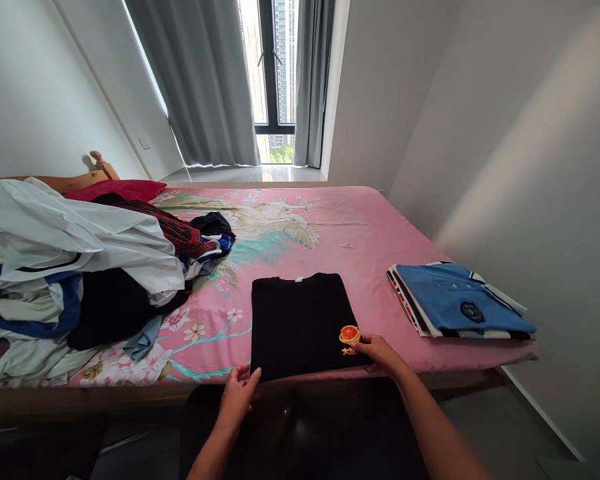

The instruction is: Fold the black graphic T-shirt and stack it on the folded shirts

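A black T-shirt (297,327), folded into a flat near-rectangle, lies at the front edge of the bed. Its collar side, with a small white label, points away from me; an orange and yellow print shows at its near right corner. My left hand (237,397) pinches the near left corner between thumb and fingers. At the near right corner, beside the print, my right hand (383,355) has its thumb on top and its other fingers partly hidden under the cloth.
To the left is a loose heap of clothes (75,233). A neat stack of folded shirts (460,300), blue polo on top, sits at the right. Pink flowered bedding (355,220) covers the bed. Grey curtains (200,80) hang by the window; a wall (545,167) borders the right side.
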`<state>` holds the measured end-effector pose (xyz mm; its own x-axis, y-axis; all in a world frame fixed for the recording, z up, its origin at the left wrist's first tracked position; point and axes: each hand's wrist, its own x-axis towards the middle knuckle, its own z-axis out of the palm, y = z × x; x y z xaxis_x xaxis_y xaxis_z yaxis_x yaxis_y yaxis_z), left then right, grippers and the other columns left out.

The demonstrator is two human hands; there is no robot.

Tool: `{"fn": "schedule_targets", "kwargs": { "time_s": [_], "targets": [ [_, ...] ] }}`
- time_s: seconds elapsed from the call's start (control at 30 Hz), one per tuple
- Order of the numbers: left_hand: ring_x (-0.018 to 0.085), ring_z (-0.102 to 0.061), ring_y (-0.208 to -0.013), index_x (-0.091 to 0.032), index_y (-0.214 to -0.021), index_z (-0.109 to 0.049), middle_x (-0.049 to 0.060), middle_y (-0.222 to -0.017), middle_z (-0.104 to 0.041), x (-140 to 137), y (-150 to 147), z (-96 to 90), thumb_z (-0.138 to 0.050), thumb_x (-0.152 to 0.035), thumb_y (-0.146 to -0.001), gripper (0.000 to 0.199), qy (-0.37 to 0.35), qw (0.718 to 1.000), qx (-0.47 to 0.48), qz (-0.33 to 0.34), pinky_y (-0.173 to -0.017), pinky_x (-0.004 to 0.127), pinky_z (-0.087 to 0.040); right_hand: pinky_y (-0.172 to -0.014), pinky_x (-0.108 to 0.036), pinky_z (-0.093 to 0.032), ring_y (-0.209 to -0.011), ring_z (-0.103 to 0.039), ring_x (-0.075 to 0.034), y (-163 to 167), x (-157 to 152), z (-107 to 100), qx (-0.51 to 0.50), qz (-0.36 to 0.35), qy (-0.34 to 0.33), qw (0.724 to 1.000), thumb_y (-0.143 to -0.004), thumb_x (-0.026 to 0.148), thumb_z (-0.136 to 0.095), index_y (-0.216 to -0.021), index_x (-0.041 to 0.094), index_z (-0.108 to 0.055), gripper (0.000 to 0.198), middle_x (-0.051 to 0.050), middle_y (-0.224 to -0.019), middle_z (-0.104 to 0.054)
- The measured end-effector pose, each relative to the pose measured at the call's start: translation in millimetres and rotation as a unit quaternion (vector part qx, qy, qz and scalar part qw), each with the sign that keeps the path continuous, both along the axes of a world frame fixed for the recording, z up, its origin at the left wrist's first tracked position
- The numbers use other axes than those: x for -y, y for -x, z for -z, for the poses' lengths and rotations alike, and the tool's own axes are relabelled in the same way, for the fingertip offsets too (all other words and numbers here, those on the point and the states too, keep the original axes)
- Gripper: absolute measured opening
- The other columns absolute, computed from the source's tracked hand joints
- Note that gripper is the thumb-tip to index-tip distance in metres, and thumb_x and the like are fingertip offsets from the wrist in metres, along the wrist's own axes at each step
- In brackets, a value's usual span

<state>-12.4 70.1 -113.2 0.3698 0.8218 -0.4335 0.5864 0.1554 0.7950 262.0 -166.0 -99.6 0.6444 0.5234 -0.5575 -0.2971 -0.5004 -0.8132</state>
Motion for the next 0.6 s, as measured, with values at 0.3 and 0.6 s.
{"fn": "schedule_targets", "kwargs": {
  "time_s": [0.3, 0.6],
  "targets": [
    [0.006, -0.039, -0.035, -0.017, -0.089, -0.050, -0.010, -0.052, -0.045, -5.2, -13.3, -14.5, -0.071, -0.028, -0.052, 0.044, 0.074, 0.974, 0.187, -0.104, -0.035, 0.016, -0.026, -0.036, -0.018, -0.035, -0.034, -0.036, -0.001, 17.9, 7.0, -5.1, -0.073, -0.011, -0.070, 0.995, -0.070, 0.036, -0.062, -0.104, 0.019, -0.059, 0.038, -0.002, -0.086, -0.063],
    [0.021, -0.063, -0.063, -0.017, -0.101, -0.053, 0.006, -0.078, -0.064, 40.1, 15.8, 10.6, -0.069, -0.052, -0.061, 0.055, 0.241, 0.942, 0.149, -0.179, -0.056, 0.031, -0.047, -0.035, -0.016, -0.036, -0.049, -0.051, -0.008, 88.3, 16.5, 14.8, -0.165, 0.014, -0.202, 0.965, -0.067, 0.037, -0.064, -0.110, 0.018, -0.054, 0.048, -0.002, -0.082, -0.061]
  ]
}}
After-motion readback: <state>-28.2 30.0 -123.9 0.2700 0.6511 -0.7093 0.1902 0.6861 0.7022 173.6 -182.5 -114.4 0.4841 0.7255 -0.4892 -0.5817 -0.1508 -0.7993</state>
